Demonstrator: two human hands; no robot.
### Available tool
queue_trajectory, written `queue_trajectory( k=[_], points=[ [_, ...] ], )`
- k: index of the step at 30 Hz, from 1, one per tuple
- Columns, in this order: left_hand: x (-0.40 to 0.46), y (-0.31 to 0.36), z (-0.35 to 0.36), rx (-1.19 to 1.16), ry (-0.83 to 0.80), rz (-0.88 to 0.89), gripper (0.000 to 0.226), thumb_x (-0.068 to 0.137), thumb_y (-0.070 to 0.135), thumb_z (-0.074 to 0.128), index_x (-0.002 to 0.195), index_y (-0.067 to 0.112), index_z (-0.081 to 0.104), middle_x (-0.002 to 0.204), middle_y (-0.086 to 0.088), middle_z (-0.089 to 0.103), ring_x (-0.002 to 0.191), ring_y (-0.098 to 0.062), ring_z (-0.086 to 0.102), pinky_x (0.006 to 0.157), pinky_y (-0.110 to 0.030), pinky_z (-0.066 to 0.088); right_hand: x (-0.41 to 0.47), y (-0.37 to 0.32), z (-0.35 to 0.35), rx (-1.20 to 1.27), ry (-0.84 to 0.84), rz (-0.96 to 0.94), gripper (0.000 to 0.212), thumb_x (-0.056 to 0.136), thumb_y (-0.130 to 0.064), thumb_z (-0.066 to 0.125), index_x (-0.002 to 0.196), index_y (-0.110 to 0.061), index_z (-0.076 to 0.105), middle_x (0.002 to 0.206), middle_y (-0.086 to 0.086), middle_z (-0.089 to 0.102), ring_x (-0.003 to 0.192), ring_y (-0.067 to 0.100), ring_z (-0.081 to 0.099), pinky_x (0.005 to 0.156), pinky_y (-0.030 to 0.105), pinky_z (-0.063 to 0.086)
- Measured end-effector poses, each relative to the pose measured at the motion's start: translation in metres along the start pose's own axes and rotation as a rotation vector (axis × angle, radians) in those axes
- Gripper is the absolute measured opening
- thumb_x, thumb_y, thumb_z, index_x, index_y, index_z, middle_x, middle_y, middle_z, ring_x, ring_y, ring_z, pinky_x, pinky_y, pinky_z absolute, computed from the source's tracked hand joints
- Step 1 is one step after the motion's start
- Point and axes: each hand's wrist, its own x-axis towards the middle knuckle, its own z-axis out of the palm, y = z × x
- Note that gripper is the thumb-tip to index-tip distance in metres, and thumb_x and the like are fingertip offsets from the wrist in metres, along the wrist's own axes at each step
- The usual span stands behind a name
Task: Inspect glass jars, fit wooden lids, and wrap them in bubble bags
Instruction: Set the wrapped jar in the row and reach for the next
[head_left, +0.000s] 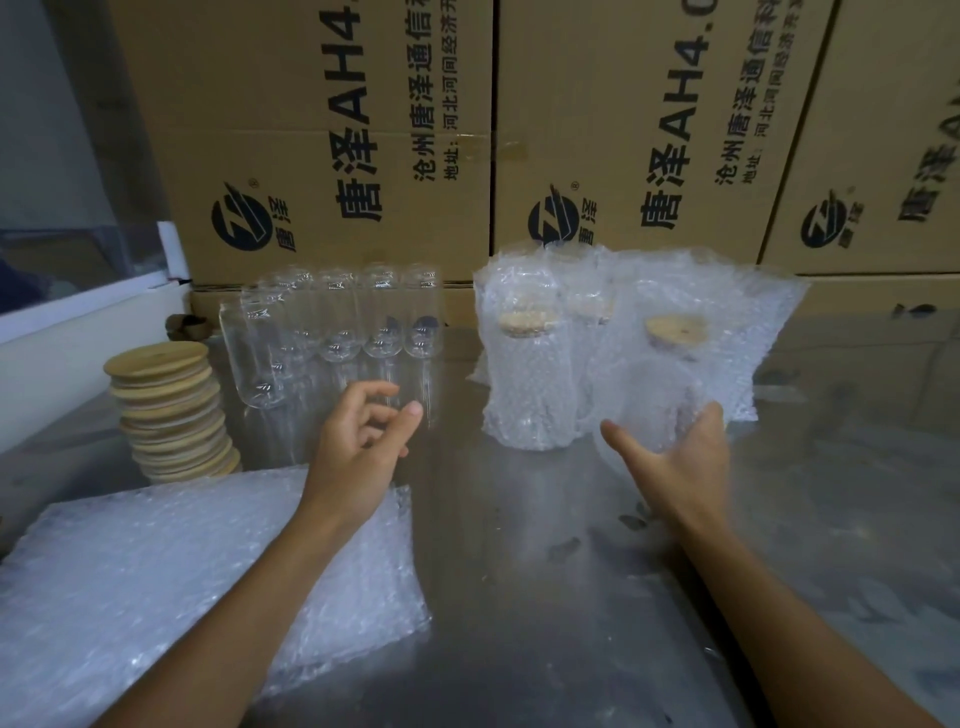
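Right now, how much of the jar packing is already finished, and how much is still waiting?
Done: at least two lidded jars stand wrapped on the metal table. In hand: the right hand holds another bagged, lidded jar; the left hand hovers empty. Left: a cluster of bare jars, a stack of wooden lids and a pile of bubble bags.
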Motion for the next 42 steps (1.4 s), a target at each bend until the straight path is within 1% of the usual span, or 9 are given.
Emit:
queue_trajectory(
  k=[4, 10, 16, 23, 31, 36, 38, 41, 42],
  points=[
    [0.001, -0.001, 0.0, 0.022, 0.007, -0.002, 0.015, 0.094, 0.03, 0.066, 0.104, 0.033, 0.056, 0.097, -0.011, 0.068, 0.065, -0.007, 0.065, 0.063, -0.019, 0.047, 0.002, -0.003, 0.007, -0.155, -0.004, -0.006, 0.091, 0.074, -0.048, 0.087, 0.141, -0.007, 0.04, 0.139, 0.014, 0.039, 0.111, 0.025, 0.047, 0.089, 0.033, 0.041],
    [0.001, -0.003, 0.001, 0.034, 0.02, 0.016, 0.016, 0.092, 0.023, 0.069, 0.101, 0.029, 0.057, 0.089, -0.013, 0.066, 0.06, -0.008, 0.063, 0.056, -0.015, 0.048, 0.004, -0.006, 0.011, -0.245, 0.05, -0.026, 0.091, 0.082, -0.051, 0.079, 0.149, -0.005, 0.039, 0.146, 0.015, 0.049, 0.135, 0.035, 0.045, 0.11, 0.05, 0.04],
    [0.0, -0.002, 0.003, 0.041, 0.01, 0.012, 0.018, 0.092, 0.023, 0.07, 0.102, 0.03, 0.057, 0.085, -0.007, 0.065, 0.06, -0.01, 0.063, 0.058, -0.024, 0.049, 0.005, -0.006, 0.01, -0.207, 0.047, -0.006, 0.085, 0.084, -0.045, 0.08, 0.149, -0.007, 0.04, 0.144, 0.013, 0.041, 0.125, 0.03, 0.051, 0.094, 0.039, 0.045],
    [-0.002, 0.0, 0.002, 0.084, 0.009, 0.009, 0.018, 0.092, 0.025, 0.069, 0.103, 0.03, 0.057, 0.087, -0.007, 0.066, 0.061, -0.01, 0.064, 0.055, -0.019, 0.05, 0.006, -0.005, 0.01, -0.138, 0.06, 0.034, 0.083, 0.082, -0.043, 0.082, 0.146, -0.012, 0.04, 0.142, 0.013, 0.055, 0.128, 0.03, 0.055, 0.098, 0.043, 0.048],
    [-0.003, 0.003, 0.002, 0.105, 0.011, -0.009, 0.016, 0.092, 0.027, 0.069, 0.099, 0.034, 0.056, 0.088, -0.006, 0.067, 0.066, -0.02, 0.066, 0.058, -0.023, 0.05, 0.002, -0.013, 0.007, -0.071, 0.098, 0.025, 0.075, 0.087, -0.048, 0.075, 0.144, -0.012, 0.043, 0.141, 0.009, 0.053, 0.125, 0.027, 0.054, 0.099, 0.043, 0.046],
    [-0.003, 0.005, 0.001, 0.124, 0.025, -0.009, 0.011, 0.092, 0.024, 0.069, 0.094, 0.03, 0.059, 0.087, -0.007, 0.067, 0.069, -0.024, 0.066, 0.061, -0.028, 0.052, -0.003, -0.026, 0.005, 0.033, 0.257, -0.13, 0.037, 0.088, -0.03, 0.075, 0.111, -0.012, 0.052, 0.106, 0.0, 0.052, 0.097, 0.024, 0.056, 0.079, 0.037, 0.048],
    [-0.003, 0.007, 0.0, 0.197, 0.038, 0.04, 0.01, 0.091, 0.022, 0.07, 0.087, 0.026, 0.062, 0.08, -0.001, 0.065, 0.068, -0.024, 0.064, 0.065, -0.033, 0.052, -0.01, -0.03, 0.01, 0.062, 0.17, -0.193, 0.018, 0.09, -0.021, 0.072, 0.093, -0.017, 0.055, 0.083, -0.004, 0.059, 0.077, 0.016, 0.059, 0.067, 0.026, 0.044],
    [0.0, 0.009, -0.012, 0.586, 0.023, 0.213, 0.011, 0.09, 0.027, 0.07, 0.086, 0.022, 0.061, 0.074, 0.011, 0.059, 0.066, -0.014, 0.058, 0.066, -0.03, 0.046, -0.027, -0.04, 0.027, 0.077, -0.04, -0.308, 0.024, 0.089, -0.014, 0.073, 0.078, -0.025, 0.055, 0.063, -0.01, 0.059, 0.062, 0.009, 0.059, 0.056, 0.014, 0.041],
    [0.001, 0.01, -0.016, 0.742, 0.003, 0.261, 0.012, 0.09, 0.031, 0.07, 0.091, 0.022, 0.061, 0.078, 0.011, 0.058, 0.072, -0.016, 0.059, 0.07, -0.032, 0.044, -0.033, -0.045, 0.035, 0.065, -0.128, -0.34, 0.024, 0.089, -0.014, 0.073, 0.078, -0.026, 0.056, 0.061, -0.01, 0.059, 0.06, 0.008, 0.059, 0.055, 0.016, 0.044]
  ],
)
